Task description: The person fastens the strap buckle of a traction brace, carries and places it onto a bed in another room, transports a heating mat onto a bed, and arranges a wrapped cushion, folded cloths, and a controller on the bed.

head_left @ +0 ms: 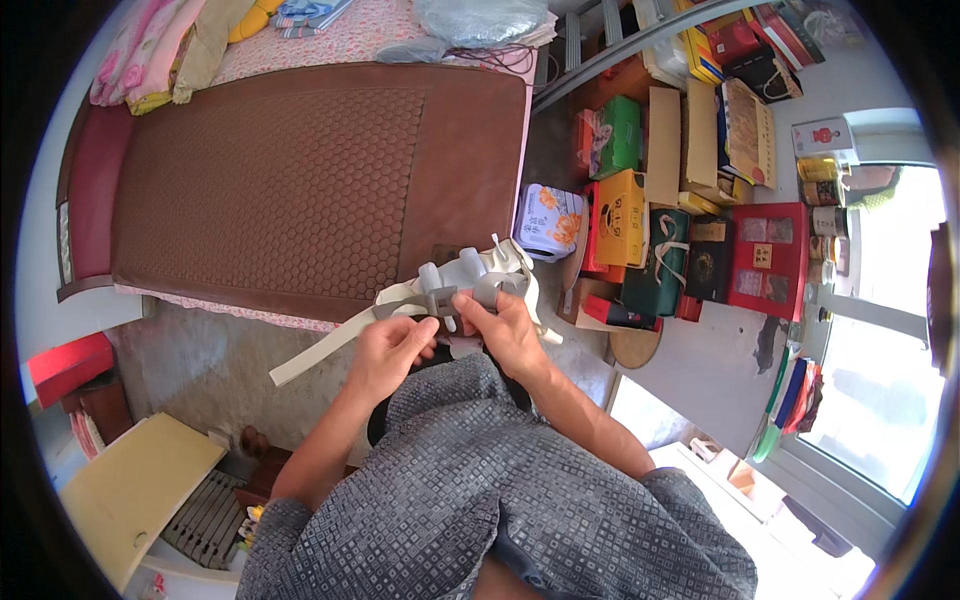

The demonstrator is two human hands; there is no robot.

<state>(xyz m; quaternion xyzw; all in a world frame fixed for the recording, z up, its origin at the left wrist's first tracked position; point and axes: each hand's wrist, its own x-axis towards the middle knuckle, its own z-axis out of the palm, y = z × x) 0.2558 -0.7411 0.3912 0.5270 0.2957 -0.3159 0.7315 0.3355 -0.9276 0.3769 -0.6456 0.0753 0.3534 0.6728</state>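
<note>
In front of my body is a beige strapped device (398,296) with pale grey rounded knobs and grey straps; its exact kind does not show. A long flat beige strap (318,357) trails from it to the left. My right hand (508,335) is closed on a grey strap (484,290) at the device's near side. Beside it my left hand (388,352) has its thumb and fingers pinched together at the near left edge; what lies between them is too small to make out.
Ahead lies a bed with a brown honeycomb-patterned mat (290,180). To the right are a lilac box (551,222), a yellow box (622,218) and several other stacked boxes. A metal ladder (612,60) stands behind. A yellow cabinet door (140,490) hangs open at the lower left.
</note>
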